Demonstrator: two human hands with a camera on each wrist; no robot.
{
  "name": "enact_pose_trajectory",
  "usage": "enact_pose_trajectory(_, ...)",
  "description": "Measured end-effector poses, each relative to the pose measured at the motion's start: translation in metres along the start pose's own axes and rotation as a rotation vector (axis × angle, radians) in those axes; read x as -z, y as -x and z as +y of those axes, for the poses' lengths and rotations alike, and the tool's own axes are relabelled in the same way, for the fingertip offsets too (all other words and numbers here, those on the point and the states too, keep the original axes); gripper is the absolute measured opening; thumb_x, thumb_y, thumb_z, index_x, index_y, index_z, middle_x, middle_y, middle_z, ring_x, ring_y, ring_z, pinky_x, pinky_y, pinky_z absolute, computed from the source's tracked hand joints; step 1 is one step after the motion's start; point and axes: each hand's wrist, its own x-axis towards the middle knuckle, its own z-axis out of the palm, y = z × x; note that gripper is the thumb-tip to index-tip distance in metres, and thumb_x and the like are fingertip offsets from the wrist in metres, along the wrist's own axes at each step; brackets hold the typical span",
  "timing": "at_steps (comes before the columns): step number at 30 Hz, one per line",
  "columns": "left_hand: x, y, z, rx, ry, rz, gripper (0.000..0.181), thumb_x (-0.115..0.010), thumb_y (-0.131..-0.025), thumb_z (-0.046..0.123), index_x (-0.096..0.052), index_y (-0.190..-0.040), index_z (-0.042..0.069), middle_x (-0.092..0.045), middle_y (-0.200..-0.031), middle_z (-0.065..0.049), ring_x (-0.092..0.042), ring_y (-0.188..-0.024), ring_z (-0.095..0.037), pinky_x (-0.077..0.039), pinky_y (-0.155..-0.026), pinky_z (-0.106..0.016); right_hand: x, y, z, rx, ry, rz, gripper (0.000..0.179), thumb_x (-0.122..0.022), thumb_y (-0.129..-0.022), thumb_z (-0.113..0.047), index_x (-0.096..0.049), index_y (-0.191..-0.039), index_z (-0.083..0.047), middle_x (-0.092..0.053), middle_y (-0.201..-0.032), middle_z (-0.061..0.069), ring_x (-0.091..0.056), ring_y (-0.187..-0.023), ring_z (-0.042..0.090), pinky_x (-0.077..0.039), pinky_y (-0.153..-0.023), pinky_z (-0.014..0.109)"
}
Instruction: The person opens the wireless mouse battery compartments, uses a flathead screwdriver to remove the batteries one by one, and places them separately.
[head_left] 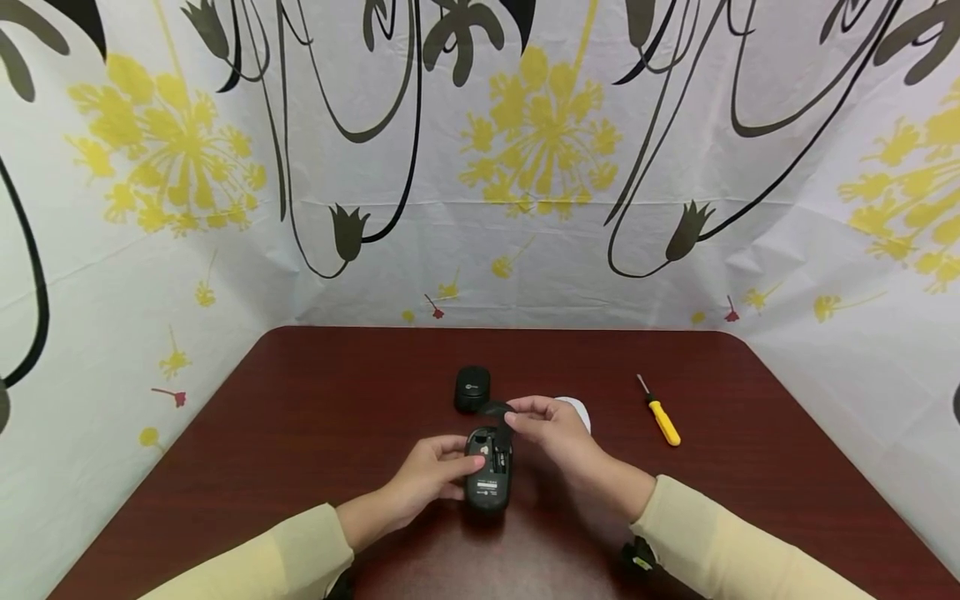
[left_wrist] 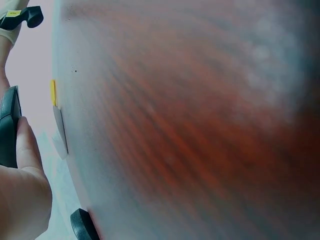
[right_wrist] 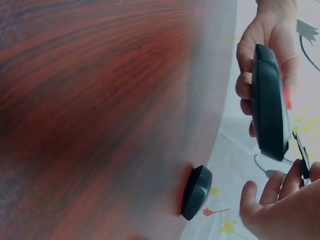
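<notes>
A black computer mouse (head_left: 489, 490) is held above the table with its labelled underside up and its battery compartment uncovered. My left hand (head_left: 431, 473) grips it by the sides, thumb on the underside. At the mouse's far end, my right hand (head_left: 555, 429) pinches a thin black cover (head_left: 497, 408) between thumb and fingers. In the right wrist view the cover (right_wrist: 303, 156) appears edge-on, apart from the mouse (right_wrist: 270, 107). The left wrist view catches only part of the left hand (left_wrist: 25, 192) and the mouse (left_wrist: 9, 130).
Just beyond the mouse, a black rounded device (head_left: 472, 389) with a small pale logo stands on the dark red-brown table (head_left: 360, 375). A white rounded object (head_left: 579, 410) is partly hidden behind the right hand. Off to the right lies a yellow-handled screwdriver (head_left: 663, 421).
</notes>
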Motion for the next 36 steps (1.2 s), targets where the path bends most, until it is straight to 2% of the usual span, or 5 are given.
enact_pose_trajectory(4, 0.002, 0.000, 0.001, 0.013, -0.018, 0.008, 0.048, -0.069, -0.091, 0.016, -0.054, -0.127, -0.011, -0.068, -0.105, -0.017, -0.068, -0.090, -0.022, -0.059, -0.072, -0.038, 0.004, 0.001, -0.006, -0.026, -0.023, 0.014, 0.028, -0.069, -0.090, -0.013, -0.066, -0.113, 0.002, -0.070, -0.098, 0.008, -0.064, -0.095, 0.016, -0.049, -0.093, 0.040)
enact_pose_trajectory(10, 0.006, 0.001, 0.005, 0.020, -0.035, 0.020, 0.049, -0.069, -0.091, 0.019, -0.054, -0.127, -0.010, -0.068, -0.106, -0.017, -0.068, -0.087, -0.022, -0.059, -0.071, -0.037, 0.016, 0.007, -0.014, -0.073, -0.054, -0.038, 0.034, -0.067, -0.093, -0.015, -0.061, -0.120, 0.005, -0.068, -0.108, 0.008, -0.067, -0.096, 0.019, -0.049, -0.095, 0.043)
enact_pose_trajectory(17, 0.008, 0.001, 0.007, 0.017, -0.020, 0.030, 0.047, -0.069, -0.091, 0.016, -0.053, -0.127, -0.011, -0.068, -0.105, -0.017, -0.068, -0.086, -0.022, -0.059, -0.069, -0.035, 0.031, 0.013, -0.017, -0.095, -0.093, -0.097, 0.039, -0.065, -0.094, -0.016, -0.055, -0.123, 0.008, -0.066, -0.105, 0.009, -0.067, -0.092, 0.020, -0.052, -0.090, 0.043)
enact_pose_trajectory(23, 0.008, 0.001, 0.007, 0.025, -0.020, 0.034, 0.048, -0.069, -0.091, 0.016, -0.053, -0.128, -0.010, -0.068, -0.106, -0.017, -0.068, -0.088, -0.022, -0.059, -0.071, -0.036, 0.043, 0.020, -0.014, -0.095, -0.082, -0.131, 0.041, -0.064, -0.094, -0.015, -0.053, -0.125, 0.010, -0.065, -0.105, 0.009, -0.067, -0.092, 0.021, -0.054, -0.087, 0.040)
enact_pose_trajectory(36, 0.010, -0.002, 0.006, 0.037, -0.023, 0.050, 0.049, -0.069, -0.091, 0.017, -0.053, -0.128, -0.010, -0.068, -0.107, -0.017, -0.068, -0.088, -0.022, -0.059, -0.071, -0.037, 0.064, 0.030, 0.002, -0.183, -0.092, -0.200, 0.045, -0.063, -0.094, -0.011, -0.048, -0.130, 0.013, -0.068, -0.101, 0.007, -0.067, -0.090, 0.022, -0.055, -0.085, 0.040)
